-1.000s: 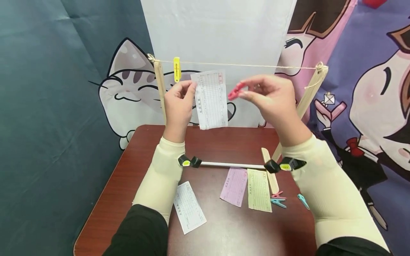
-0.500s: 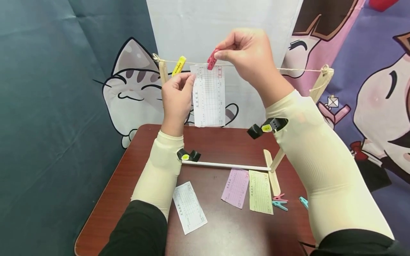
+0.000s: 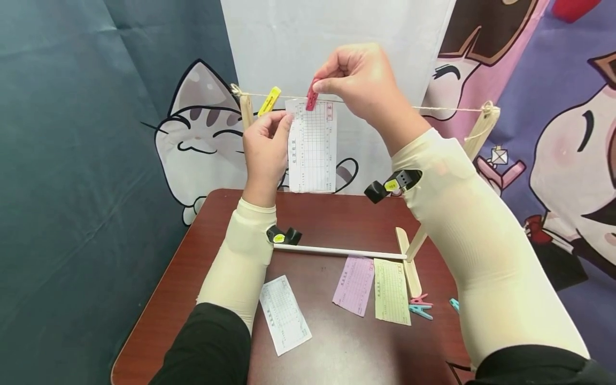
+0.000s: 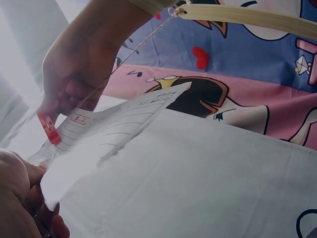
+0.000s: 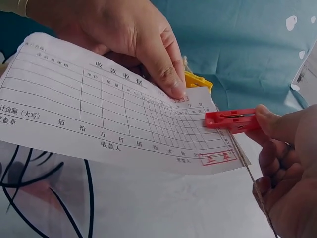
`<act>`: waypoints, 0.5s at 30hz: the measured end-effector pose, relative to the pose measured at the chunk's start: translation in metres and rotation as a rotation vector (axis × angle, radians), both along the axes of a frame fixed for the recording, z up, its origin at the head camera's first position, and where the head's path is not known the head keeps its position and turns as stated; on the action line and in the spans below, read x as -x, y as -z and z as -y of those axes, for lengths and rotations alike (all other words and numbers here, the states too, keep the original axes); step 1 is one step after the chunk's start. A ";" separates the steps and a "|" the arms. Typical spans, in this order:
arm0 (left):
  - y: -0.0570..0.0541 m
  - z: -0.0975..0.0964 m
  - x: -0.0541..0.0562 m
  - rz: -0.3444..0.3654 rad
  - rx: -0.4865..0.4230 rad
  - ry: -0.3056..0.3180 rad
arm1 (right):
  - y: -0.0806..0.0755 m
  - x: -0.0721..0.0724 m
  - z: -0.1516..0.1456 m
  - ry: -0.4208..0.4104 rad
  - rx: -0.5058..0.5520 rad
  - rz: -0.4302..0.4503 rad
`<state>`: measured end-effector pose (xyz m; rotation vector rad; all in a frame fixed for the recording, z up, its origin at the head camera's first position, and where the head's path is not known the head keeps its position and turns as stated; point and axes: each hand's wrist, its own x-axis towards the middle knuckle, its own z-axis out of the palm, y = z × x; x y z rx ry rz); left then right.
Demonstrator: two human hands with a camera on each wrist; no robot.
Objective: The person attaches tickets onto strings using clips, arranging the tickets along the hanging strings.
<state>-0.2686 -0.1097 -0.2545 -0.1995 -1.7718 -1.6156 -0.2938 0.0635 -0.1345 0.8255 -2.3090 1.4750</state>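
Note:
A white printed receipt slip (image 3: 315, 155) hangs upright by its top edge at the string (image 3: 447, 109). My left hand (image 3: 266, 149) pinches its left edge near the upper corner, thumb on the printed face. With thumb and fingertips my right hand (image 3: 363, 80) holds a red clothespin (image 3: 312, 97). In the right wrist view the red clothespin (image 5: 230, 120) overlaps the slip's top edge beside the string; how firmly it bites cannot be told. A yellow clothespin (image 3: 268, 101) sits on the string just left of the slip, tilted.
Wooden posts (image 3: 483, 128) hold the string above the table (image 3: 192, 289). A white bar (image 3: 337, 250) joins their bases. On the table lie a white slip (image 3: 286, 315), a purple slip (image 3: 354, 285), a green slip (image 3: 392, 291), and pink and blue clothespins (image 3: 421, 311) at right.
My right hand has risen and moved left, bringing the red clothespin from beside the slip onto its top edge at the string. The slip has straightened slightly; the yellow clothespin has tilted.

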 end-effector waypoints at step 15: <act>0.004 0.001 0.000 -0.029 0.017 -0.006 | -0.007 -0.006 -0.005 0.058 -0.388 0.023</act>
